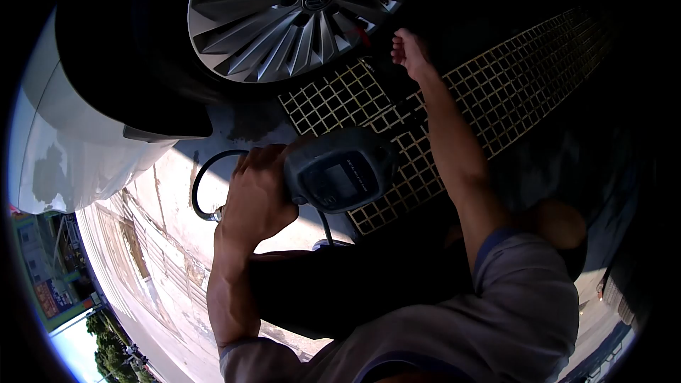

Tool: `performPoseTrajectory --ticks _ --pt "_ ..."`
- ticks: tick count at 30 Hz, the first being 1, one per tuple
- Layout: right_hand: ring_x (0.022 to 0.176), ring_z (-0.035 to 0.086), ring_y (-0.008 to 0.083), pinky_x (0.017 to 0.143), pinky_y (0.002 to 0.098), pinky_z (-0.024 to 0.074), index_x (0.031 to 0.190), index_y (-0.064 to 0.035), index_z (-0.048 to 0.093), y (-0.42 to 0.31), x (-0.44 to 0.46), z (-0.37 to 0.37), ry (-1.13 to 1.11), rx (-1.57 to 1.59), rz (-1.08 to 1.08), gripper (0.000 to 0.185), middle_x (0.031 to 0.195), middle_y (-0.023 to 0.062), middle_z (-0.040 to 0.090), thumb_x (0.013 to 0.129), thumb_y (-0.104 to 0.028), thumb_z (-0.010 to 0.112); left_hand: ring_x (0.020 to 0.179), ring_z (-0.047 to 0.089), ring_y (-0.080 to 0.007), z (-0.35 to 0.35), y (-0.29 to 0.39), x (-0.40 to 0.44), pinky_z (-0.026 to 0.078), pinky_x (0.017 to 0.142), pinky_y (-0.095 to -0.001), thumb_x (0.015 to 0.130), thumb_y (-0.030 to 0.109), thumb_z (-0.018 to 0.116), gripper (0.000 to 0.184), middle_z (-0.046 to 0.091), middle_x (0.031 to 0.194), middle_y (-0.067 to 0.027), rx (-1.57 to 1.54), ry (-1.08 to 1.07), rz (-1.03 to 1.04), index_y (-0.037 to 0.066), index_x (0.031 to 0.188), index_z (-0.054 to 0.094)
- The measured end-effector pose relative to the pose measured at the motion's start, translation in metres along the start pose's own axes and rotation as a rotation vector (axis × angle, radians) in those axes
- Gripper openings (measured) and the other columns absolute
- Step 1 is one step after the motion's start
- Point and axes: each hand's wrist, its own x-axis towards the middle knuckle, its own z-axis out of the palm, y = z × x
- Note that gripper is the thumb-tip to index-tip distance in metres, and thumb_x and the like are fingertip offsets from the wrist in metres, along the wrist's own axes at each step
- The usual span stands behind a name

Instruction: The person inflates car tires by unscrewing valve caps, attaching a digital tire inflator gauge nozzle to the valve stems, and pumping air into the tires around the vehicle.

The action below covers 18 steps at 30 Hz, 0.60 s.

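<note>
1. Two bare arms reach forward, and the left hand has its fingers wrapped around one end of a dark grey, rounded plastic handheld device with a small rectangular screen.
2. That device is near mid-view, overlapping a yellowish square-mesh grating; a curved black hose shows just beside the left hand.
3. Stretched out near a silver multi-spoke car wheel, the right hand has fingers curled toward the palm; whether they hold anything, I cannot tell.
4. Glossy white car bodywork stands at picture left, beside sunlit pale ground.
</note>
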Motion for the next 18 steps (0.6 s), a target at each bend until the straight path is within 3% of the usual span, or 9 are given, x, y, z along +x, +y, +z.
performPoseTrajectory --ticks 3,4,7,8,14,15,16,17,18 --pt "0.068 0.067 0.0233 0.062 0.0401 0.0568 0.089 -0.0020 0.067 -0.004 -0.013 -0.001 -0.157 -0.974 0.004 0.052 0.075 0.0101 0.066 0.092 -0.054 0.072 0.111 0.064 -0.0412 0.007 0.000 -0.010 0.048 0.102 -0.0507 0.068 -0.002 0.067 0.077 0.068 0.119 -0.0184 0.001 -0.065 -0.005 0.014 0.143 0.059" --pt "0.085 0.072 0.0291 0.075 0.0418 0.0596 0.101 0.0001 0.070 -0.005 -0.020 0.007 -0.217 -1.184 -0.017 0.062 0.093 0.0172 0.072 0.092 -0.062 0.069 0.110 0.064 -0.0412 0.009 -0.001 -0.013 0.048 0.102 -0.0506 0.068 -0.002 0.068 0.077 0.068 0.119 -0.0182 0.011 -0.088 -0.008 0.015 0.143 0.059" --pt "0.106 0.072 0.0354 0.091 0.0466 0.0577 0.114 -0.0006 0.071 0.037 -0.010 0.021 -0.298 -1.521 -0.198 0.062 0.112 0.0203 0.073 0.093 -0.059 0.070 0.110 0.064 -0.0404 0.008 0.004 -0.021 0.048 0.103 -0.0501 0.067 -0.002 0.067 0.079 0.068 0.119 -0.0171 -0.004 -0.108 -0.002 0.015 0.144 0.058" --pt "0.119 0.067 0.0378 0.099 0.0488 0.0540 0.120 -0.0006 0.069 0.042 -0.012 0.025 -0.329 -1.570 -0.172 0.057 0.125 0.0218 0.070 0.093 -0.051 0.072 0.110 0.064 -0.0400 0.006 0.006 -0.023 0.048 0.103 -0.0498 0.067 -0.002 0.067 0.080 0.068 0.119 -0.0167 -0.015 -0.100 0.004 0.016 0.144 0.057" --pt "0.111 0.069 0.0404 0.091 0.0467 0.0544 0.113 0.0037 0.072 0.050 -0.005 0.004 -0.265 -1.283 -0.131 0.045 0.115 0.0275 0.071 0.088 -0.034 0.070 0.104 0.065 -0.0440 -0.006 -0.006 -0.023 0.052 0.098 -0.0473 0.066 -0.002 0.067 0.062 0.070 0.112 -0.0210 -0.080 -0.118 -0.031 0.006 0.127 0.066" --pt "0.109 0.070 0.0407 0.089 0.0467 0.0542 0.111 0.0044 0.073 0.042 -0.005 -0.007 -0.245 -1.189 -0.090 0.045 0.112 0.0285 0.072 0.088 -0.034 0.069 0.101 0.067 -0.0467 -0.009 -0.015 -0.022 0.054 0.094 -0.0473 0.066 -0.003 0.068 0.048 0.071 0.108 -0.0249 -0.167 -0.132 -0.021 0.001 0.114 0.070" --pt "0.094 0.071 0.0349 0.077 0.0462 0.0523 0.102 0.0054 0.072 0.050 0.017 -0.025 -0.268 -1.084 -0.079 0.042 0.095 0.0238 0.072 0.088 -0.034 0.066 0.101 0.068 -0.0464 -0.015 -0.023 -0.021 0.055 0.093 -0.0475 0.067 -0.002 0.069 0.046 0.072 0.107 -0.0258 -0.177 -0.144 -0.008 0.000 0.112 0.070" --pt "0.072 0.063 0.0257 0.066 0.0434 0.0486 0.084 0.0001 0.065 0.033 -0.010 -0.034 -0.190 -0.724 0.044 0.031 0.077 0.0132 0.063 0.089 -0.031 0.066 0.101 0.069 -0.0460 -0.021 -0.032 -0.022 0.055 0.093 -0.0476 0.068 -0.002 0.070 0.043 0.072 0.105 -0.0268 -0.187 -0.159 0.005 0.000 0.111 0.070" --pt "0.066 0.057 0.0227 0.063 0.0415 0.0469 0.078 -0.0036 0.059 0.034 -0.005 -0.047 -0.130 -0.529 0.032 0.027 0.073 0.0091 0.057 0.090 -0.028 0.064 0.098 0.071 -0.0443 -0.017 -0.051 -0.028 0.056 0.089 -0.0472 0.071 -0.001 0.073 0.041 0.073 0.103 -0.0271 -0.152 -0.128 -0.063 -0.001 0.112 0.070"
